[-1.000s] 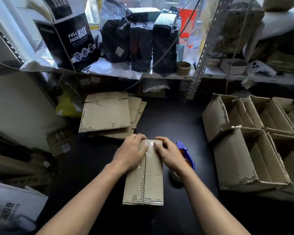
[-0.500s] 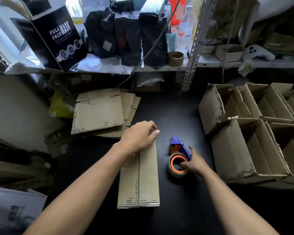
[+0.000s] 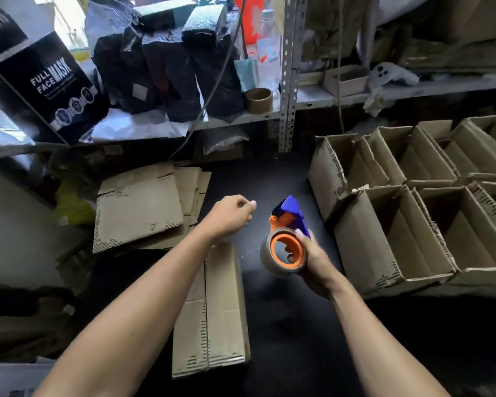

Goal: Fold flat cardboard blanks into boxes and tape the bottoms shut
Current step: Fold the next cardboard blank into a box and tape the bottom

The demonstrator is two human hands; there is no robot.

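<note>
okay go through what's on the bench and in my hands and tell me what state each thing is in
Tape dispenser: lifted, gripped by right hand.
Left hand: loosely curled, holding nothing visible.
Box: folded, flaps closed, lying on the table.
Cardboard blanks: flat, stacked.
Finished boxes: assembled, open.

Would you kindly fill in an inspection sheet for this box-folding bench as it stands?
Surface: black tabletop, bare at centre.
Job's things: folded box lying flaps up; flat blanks stacked far left; finished boxes at right, open.
Clutter: empty tape core, black bags, mask carton on shelf.
Hands: right hand grips tape dispenser off the table; left hand loosely curled above the box's far end, holding nothing.
Cables: one cable hanging across the shelf.
Surroundings: metal shelving upright.
</note>
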